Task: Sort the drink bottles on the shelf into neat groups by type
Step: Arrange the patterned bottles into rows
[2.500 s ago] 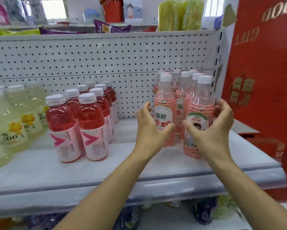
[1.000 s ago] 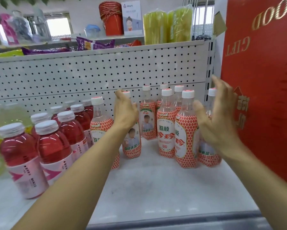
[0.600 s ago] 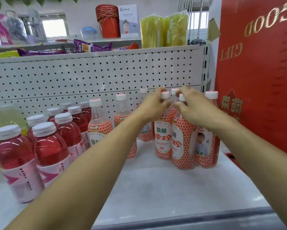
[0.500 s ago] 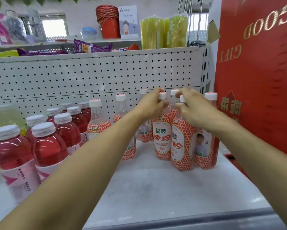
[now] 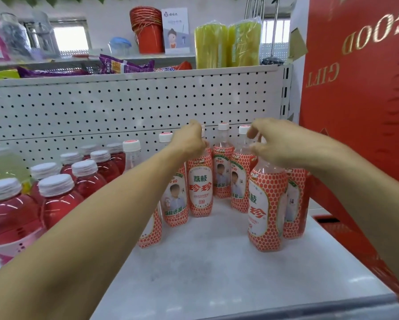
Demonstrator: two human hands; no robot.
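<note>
White pegboard (image 5: 90,107), bright window (image 5: 70,38)

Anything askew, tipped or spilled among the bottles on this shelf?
No spills or damage. The orange-patterned bottles stand upright but loosely scattered, labels facing different ways, unlike the tidy red drink bottles. The nearest right one sits forward of the others.

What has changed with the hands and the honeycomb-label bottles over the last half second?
Both hands have drawn apart: the left hand carrying its honeycomb-label bottle leftward, the right hand bringing its honeycomb-label bottle forward. The red drink bottles stayed put.
</note>
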